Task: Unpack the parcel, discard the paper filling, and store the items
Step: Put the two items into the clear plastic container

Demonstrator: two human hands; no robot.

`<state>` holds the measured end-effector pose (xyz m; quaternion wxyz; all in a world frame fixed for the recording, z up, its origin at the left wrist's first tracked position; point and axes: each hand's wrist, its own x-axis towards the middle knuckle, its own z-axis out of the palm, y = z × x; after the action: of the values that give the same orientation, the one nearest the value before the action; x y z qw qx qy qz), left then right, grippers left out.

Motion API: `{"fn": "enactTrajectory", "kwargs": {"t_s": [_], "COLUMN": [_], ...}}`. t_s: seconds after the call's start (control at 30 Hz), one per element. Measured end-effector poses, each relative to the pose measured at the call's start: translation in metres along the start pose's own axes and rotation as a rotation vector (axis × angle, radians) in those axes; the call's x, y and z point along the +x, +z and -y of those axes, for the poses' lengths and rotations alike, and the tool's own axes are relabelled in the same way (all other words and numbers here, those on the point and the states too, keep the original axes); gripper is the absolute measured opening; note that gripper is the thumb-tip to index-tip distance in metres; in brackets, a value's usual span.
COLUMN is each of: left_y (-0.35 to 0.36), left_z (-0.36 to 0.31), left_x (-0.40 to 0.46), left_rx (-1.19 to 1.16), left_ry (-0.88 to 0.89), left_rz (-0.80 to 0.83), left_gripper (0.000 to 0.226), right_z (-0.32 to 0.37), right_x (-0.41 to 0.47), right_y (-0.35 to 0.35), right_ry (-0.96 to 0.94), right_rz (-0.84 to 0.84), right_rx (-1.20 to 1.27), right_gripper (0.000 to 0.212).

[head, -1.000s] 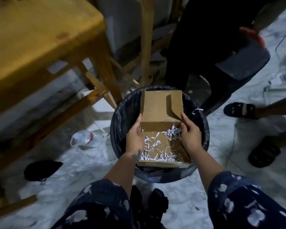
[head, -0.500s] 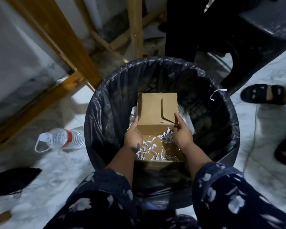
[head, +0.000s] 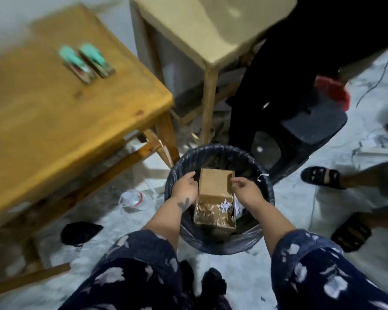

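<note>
The brown cardboard box (head: 215, 186) lies tilted inside the black-lined bin (head: 264, 198), lid flap up, with white shredded paper (head: 225, 205) in its bottom. My left hand (head: 185, 186) hovers just left of the lid, a dark gap between them. On the other side is my right hand (head: 248, 192), its fingertips at the flap's right corner. Neither hand clasps the box. Two teal packets (head: 85, 61) lie side by side on the yellow wooden table (head: 54, 121) at the left.
A beige stool (head: 211, 36) and a black plastic stool (head: 300, 130) stand behind the bin. A crushed clear bottle (head: 130, 198) and a black cloth (head: 81, 232) lie on the marble floor. Another person's sandalled feet (head: 320, 177) are at the right.
Both hands have let go of the box sides and risen to the lid; the box now rests in the bin. The view has pulled up and back, showing the tabletop.
</note>
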<state>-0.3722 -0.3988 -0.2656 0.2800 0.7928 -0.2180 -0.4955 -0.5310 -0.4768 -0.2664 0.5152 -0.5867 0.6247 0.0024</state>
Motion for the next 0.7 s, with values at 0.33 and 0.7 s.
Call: {"fn": "enactTrajectory", "kwargs": {"t_s": [0.33, 0.7], "left_y": [-0.15, -0.301], "left_z": [-0.073, -0.099], "left_x": [-0.118, -0.083], "left_rx": [-0.065, 0.01], "left_ry": [0.15, 0.262], "left_rz": [-0.217, -0.472], "left_gripper": [0.031, 0.033], "right_z": [0.166, 0.327], "right_x": [-0.102, -0.086], "right_y": [-0.007, 0.055], "right_ry": [-0.232, -0.456], "right_rz": [0.113, 0.028], "right_rx": [-0.033, -0.171], "right_gripper": [0.022, 0.024]}}
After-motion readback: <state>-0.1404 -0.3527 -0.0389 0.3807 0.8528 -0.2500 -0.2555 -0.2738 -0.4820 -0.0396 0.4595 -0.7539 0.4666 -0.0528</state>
